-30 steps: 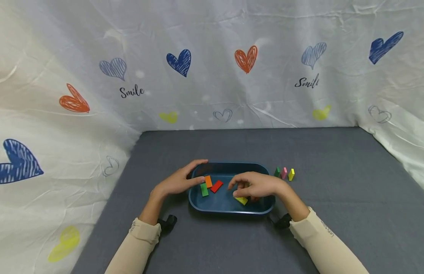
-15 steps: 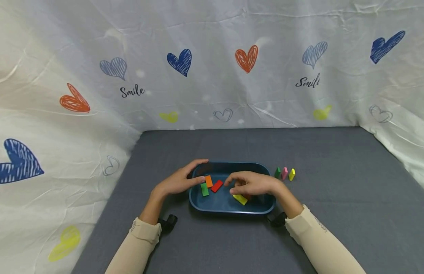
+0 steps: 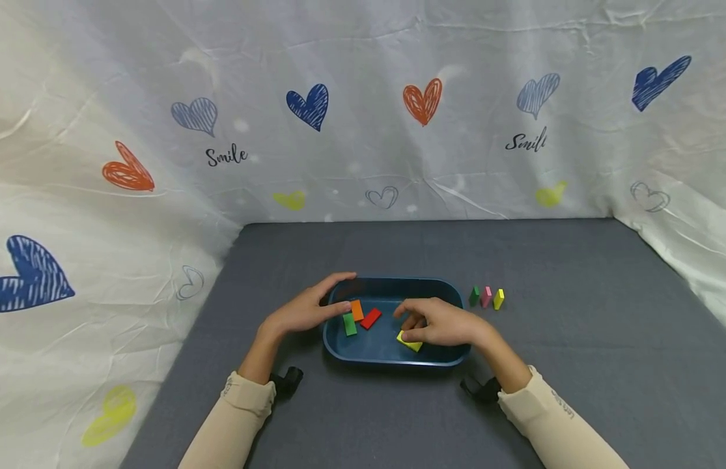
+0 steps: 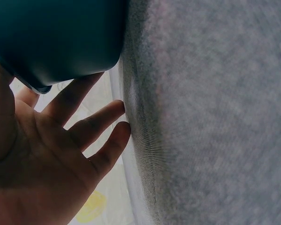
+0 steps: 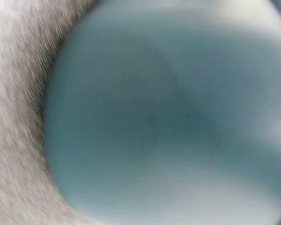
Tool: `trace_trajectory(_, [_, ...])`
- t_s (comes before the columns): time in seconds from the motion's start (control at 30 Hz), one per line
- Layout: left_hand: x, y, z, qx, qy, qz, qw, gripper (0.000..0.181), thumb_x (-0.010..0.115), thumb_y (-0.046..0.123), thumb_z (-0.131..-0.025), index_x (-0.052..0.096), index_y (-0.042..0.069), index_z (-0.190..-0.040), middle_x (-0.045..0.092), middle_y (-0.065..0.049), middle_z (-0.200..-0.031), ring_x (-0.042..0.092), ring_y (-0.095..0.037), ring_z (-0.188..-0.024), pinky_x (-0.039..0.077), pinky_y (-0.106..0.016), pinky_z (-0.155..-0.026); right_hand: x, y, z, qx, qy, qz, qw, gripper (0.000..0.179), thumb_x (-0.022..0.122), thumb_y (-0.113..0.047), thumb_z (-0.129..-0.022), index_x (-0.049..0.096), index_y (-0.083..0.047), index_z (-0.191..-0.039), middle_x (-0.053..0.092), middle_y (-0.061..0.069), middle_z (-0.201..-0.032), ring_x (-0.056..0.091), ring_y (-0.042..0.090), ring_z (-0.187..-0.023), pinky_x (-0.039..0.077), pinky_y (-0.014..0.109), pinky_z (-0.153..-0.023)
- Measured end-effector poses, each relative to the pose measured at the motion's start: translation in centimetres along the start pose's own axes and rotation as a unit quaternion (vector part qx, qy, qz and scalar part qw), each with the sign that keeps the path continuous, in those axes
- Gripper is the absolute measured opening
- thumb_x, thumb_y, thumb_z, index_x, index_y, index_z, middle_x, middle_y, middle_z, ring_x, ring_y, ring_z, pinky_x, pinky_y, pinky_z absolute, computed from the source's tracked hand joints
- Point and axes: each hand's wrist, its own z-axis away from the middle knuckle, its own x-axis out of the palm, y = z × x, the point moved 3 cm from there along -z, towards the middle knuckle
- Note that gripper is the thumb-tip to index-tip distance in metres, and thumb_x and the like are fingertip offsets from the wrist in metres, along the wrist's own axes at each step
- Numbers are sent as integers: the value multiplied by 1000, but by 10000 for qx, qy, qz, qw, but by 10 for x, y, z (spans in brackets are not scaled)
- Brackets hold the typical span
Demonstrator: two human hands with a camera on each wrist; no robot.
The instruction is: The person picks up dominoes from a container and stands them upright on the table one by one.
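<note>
A dark blue oblong tray (image 3: 363,352) stands in front of me on the grey cloth. My left hand (image 3: 307,310) holds its left end, thumb over the rim and index finger along the back corner. In the left wrist view, the other fingers spread below the tray's outer wall (image 4: 61,47). Loosely bent, my right hand (image 3: 445,323) is inside the tray's right half, its thumb overlapping a yellow block (image 3: 408,344). I cannot tell whether it grips that block. Orange (image 3: 357,310), green (image 3: 349,324) and red (image 3: 371,318) blocks lie near the left thumb.
Just right of the tray, a dark green block (image 3: 474,296), a pink block (image 3: 486,297) and a yellow upright block (image 3: 499,299) stand in a row. A white heart-printed sheet (image 3: 351,156) hangs behind. The right wrist view is mostly blurred tray wall (image 5: 131,117).
My right hand went a little left over the yellow block, then back right. An orange-brown piece seen under it half a second ago is now hidden. The left hand stayed still.
</note>
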Motion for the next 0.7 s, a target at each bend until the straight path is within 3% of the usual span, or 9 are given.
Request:
trace_trajectory(0.33, [0,-2,0,27,0,-97,9999,63,60,46,-102,31,40,-157,27,5,-168,26,-33,-156,30,-66,-118,6,-4,3,-143,-193,-317,9992,43,68,-21,-100,58,-2,-137,71,15,-121,70,23,-109,56,28,-92])
trace_trajectory(0.5, [-1,-2,-1,63,1,-119,9999,64,60,45,-102,31,37,-158,27,5,-168,26,-33,-156,30,-66,-118,9,-2,6,-59,-506,-527,9973,45,65,-24,-101,56,-1,-139,69,16,-126,68,23,-113,55,24,-92])
trace_trajectory(0.7, [-1,-3,-1,112,13,-128,9999,64,60,45,-102,30,37,-159,27,4,-168,26,-32,-156,31,-66,-118,8,-4,9,-68,-602,-276,9978,42,64,-28,-102,61,-2,-135,68,14,-129,68,21,-115,54,29,-96])
